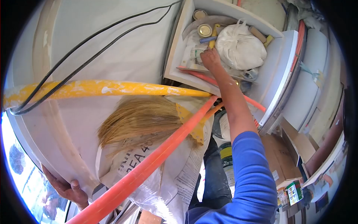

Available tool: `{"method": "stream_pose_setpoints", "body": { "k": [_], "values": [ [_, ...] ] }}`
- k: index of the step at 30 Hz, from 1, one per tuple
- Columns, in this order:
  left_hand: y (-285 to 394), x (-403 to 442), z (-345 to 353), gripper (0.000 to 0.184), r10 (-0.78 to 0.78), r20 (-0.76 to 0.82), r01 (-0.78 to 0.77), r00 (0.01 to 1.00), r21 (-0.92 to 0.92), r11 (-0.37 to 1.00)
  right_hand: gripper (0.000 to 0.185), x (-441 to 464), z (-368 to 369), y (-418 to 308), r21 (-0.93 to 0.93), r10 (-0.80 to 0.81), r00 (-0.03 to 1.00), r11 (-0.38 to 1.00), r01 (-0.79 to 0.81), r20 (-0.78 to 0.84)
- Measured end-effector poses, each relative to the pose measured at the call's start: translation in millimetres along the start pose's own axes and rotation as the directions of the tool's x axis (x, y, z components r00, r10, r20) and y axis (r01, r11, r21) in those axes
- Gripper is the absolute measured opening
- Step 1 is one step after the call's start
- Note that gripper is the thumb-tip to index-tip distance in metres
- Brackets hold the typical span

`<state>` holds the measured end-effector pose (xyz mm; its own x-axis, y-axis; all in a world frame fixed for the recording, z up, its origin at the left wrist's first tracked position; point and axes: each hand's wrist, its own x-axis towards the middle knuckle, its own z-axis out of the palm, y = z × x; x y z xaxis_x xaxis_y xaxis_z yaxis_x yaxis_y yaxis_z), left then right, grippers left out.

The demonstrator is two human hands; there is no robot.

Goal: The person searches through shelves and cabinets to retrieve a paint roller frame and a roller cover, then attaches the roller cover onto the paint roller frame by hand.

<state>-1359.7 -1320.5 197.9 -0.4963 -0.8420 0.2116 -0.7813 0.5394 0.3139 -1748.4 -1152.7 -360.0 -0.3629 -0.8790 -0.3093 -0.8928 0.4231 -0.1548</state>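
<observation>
My right hand (210,59) reaches down into a white open box (174,56), its fingers bent together. A yellow handle-like piece (212,43) lies right at the fingertips; whether they grip it is hidden. Beside it are a blue cylindrical piece (207,39), a round tin (204,30) and a tied white plastic bag (240,46), bulging full. Near the lower left, my left hand (71,191) has its fingers stretched and thumb apart, against the edge of a pale panel (67,138).
A yellow pole (112,89) and an orange-red pole (149,164) cross in front of me. A straw broom head (143,119) rests over a printed white sack (179,179). Black cables (93,41) loop over the panel. Cardboard boxes (278,156) stand at right.
</observation>
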Motion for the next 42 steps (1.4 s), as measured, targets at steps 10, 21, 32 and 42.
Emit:
{"method": "stream_pose_setpoints", "body": {
  "k": [10,21,32,42],
  "values": [
    [-7.0,-2.2,-10.2,0.109,-0.062,0.039,0.06,0.997,0.045,0.997,0.038,-55.9,-81.0,141.5,0.123,0.589,0.681,0.788,-0.603,-0.435],
    [-6.6,6.1,-6.1,0.108,0.077,0.046,-0.081,0.996,0.11,0.991,0.039,-31.4,-75.9,105.3,0.009,0.522,0.853,0.853,-0.522,0.014],
    [11.8,-6.4,-1.0,0.096,0.006,0.108,0.002,0.994,-0.067,0.998,0.028,-88.2,-125.5,56.5,0.524,0.531,0.783,0.79,-0.318,-0.326],
    [-1.9,-11.1,-6.8,0.086,0.052,0.102,-0.041,0.993,-0.106,0.993,0.027,-29.1,-135.3,-44.0,0.719,0.571,0.773,0.657,-0.227,-0.277]
  ]
}}
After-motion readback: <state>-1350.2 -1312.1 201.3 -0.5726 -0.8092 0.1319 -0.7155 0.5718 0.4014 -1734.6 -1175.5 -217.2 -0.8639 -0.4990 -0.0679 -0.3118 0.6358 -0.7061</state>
